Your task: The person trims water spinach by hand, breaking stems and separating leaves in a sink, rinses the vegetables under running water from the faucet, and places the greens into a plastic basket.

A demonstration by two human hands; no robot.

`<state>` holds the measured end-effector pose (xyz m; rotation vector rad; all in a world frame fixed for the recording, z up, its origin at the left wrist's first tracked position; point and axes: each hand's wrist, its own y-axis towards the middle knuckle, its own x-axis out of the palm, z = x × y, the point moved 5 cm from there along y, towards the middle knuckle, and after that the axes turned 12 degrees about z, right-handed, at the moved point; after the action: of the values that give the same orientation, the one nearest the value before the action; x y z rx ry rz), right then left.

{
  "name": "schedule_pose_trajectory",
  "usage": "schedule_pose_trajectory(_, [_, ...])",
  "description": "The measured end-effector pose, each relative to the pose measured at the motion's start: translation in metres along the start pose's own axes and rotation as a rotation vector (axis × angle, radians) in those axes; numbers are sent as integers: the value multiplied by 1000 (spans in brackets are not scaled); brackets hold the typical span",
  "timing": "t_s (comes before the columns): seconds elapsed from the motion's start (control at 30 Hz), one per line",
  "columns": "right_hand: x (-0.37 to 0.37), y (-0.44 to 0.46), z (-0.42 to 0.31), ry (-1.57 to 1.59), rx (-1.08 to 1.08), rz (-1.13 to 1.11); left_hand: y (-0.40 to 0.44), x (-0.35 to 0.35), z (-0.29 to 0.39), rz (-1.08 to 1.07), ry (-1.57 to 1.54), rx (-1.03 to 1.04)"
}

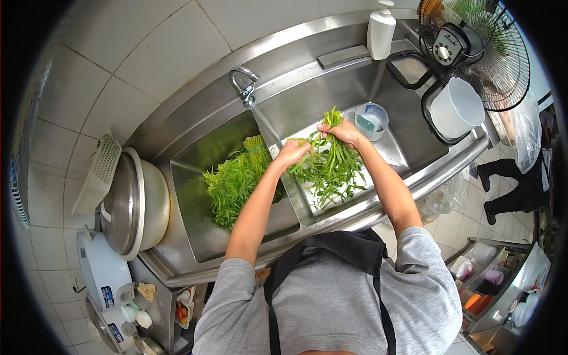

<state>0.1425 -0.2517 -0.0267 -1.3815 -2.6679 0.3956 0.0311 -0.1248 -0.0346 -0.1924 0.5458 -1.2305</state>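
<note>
A bunch of leafy green stems (337, 157) hangs over the right sink basin (408, 112), leaves down. My right hand (345, 131) is closed round its upper stems. At the left side of the bunch my left hand (296, 151) has its fingers pinched at some stems or leaves. A larger heap of greens (234, 180) lies in the left sink basin (189, 177), part of it bound near the stems. Behind my right hand, a clear round container (371, 121) with something blue-green inside stands in the right basin.
A faucet (244, 86) rises behind the basins. Along the back right are a white pump bottle (380, 32), a fan (473, 47) and a translucent tub (457, 107). On the left stands a large lidded pot (154, 201). A person's dark-clad legs (503, 171) show at far right.
</note>
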Motion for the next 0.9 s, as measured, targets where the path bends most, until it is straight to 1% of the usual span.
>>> schedule_pose_trajectory(0.03, [-2, 0, 0, -27, -9, 9, 1, -4, -1, 76, 9, -10])
schedule_pose_trajectory(0.13, [-9, -5, -7, -128, -96, 176, 31, -19, -52, 365, -227, -140])
schedule_pose_trajectory(0.23, [-17, -7, -2, 180, 109, 210, 29, -36, -66, 441, -164, -69])
schedule_pose_trajectory(0.27, [-21, 3, 9, 244, 147, 224, 25, -39, -62, 513, -125, 24])
schedule_pose_trajectory(0.37, [-25, 12, 24, 395, 305, 184, 22, -40, -51, 515, -206, 95])
schedule_pose_trajectory(0.4, [-22, 15, 27, 397, 313, 187, 23, -35, -46, 474, -249, 86])
schedule_pose_trajectory(0.5, [-11, 10, 29, 405, 328, 183, -6, -21, 18, 564, 281, 455])
schedule_pose_trajectory(0.57, [-1, 9, 24, 411, 321, 152, -17, -12, 45, 506, 404, 436])
schedule_pose_trajectory(0.6, [2, 11, 21, 400, 269, 105, -18, -10, 51, 475, 467, 428])
schedule_pose_trajectory(0.7, [9, -6, -6, 320, 241, 26, 0, -10, 41, 404, 646, 346])
schedule_pose_trajectory(0.73, [5, -8, -9, 273, 217, 38, 2, -14, 39, 419, 659, 309])
schedule_pose_trajectory(0.83, [-19, 10, 18, 179, 247, 205, 1, -20, 23, 570, 644, 394])
schedule_pose_trajectory(0.87, [-24, 13, 25, 201, 276, 233, -8, -17, 29, 604, 607, 425])
schedule_pose_trajectory(0.9, [-26, 17, 31, 214, 286, 251, -11, -8, 35, 522, 596, 412])
